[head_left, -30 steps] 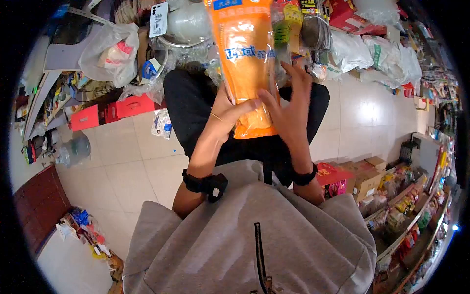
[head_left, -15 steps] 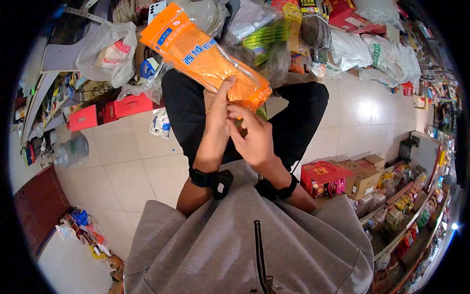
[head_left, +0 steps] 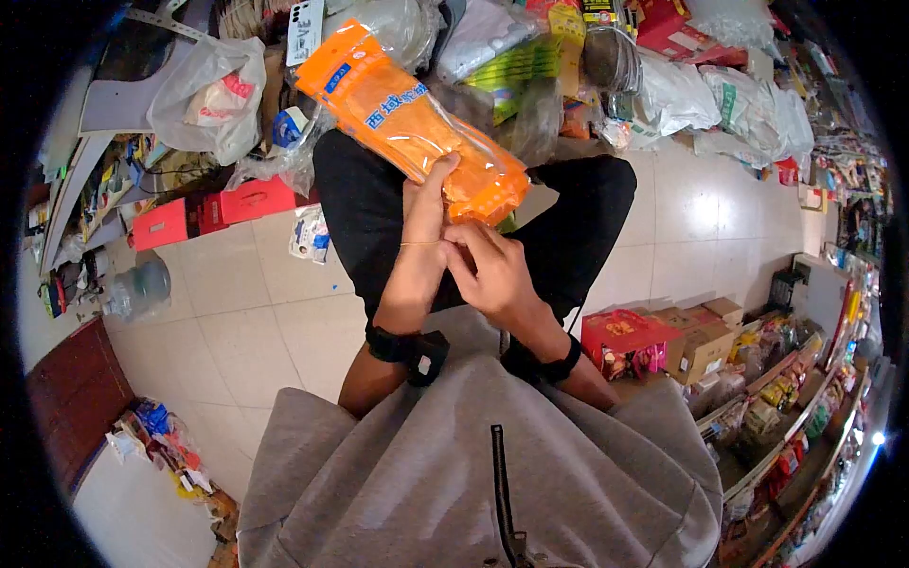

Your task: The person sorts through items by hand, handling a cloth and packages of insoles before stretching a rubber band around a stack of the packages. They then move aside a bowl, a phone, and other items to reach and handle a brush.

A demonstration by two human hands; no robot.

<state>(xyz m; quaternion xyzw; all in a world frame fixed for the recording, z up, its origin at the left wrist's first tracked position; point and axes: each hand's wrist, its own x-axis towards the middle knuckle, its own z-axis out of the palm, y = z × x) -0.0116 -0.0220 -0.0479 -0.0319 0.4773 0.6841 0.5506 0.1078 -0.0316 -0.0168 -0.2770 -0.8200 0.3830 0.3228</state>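
An orange plastic packet (head_left: 407, 118) with blue lettering slants above my lap. My left hand (head_left: 426, 204) grips its lower part, thumb on top. A thin yellowish band (head_left: 417, 243) lies across my left wrist. Beside that wrist is my right hand (head_left: 488, 265), thumb and forefinger pinched on the band just below the packet's lower end. Both forearms wear black wrist straps.
A cluttered surface ahead holds a clear bag (head_left: 213, 104), a phone (head_left: 304, 33), green packs (head_left: 516, 76) and white bags (head_left: 672, 95). A water bottle (head_left: 139, 289) is at left; cartons (head_left: 705, 346) and shelves are at right.
The packet has shifted slightly right and down with my left hand. My right fingers have closed at the left wrist, and the band now stretches to them.
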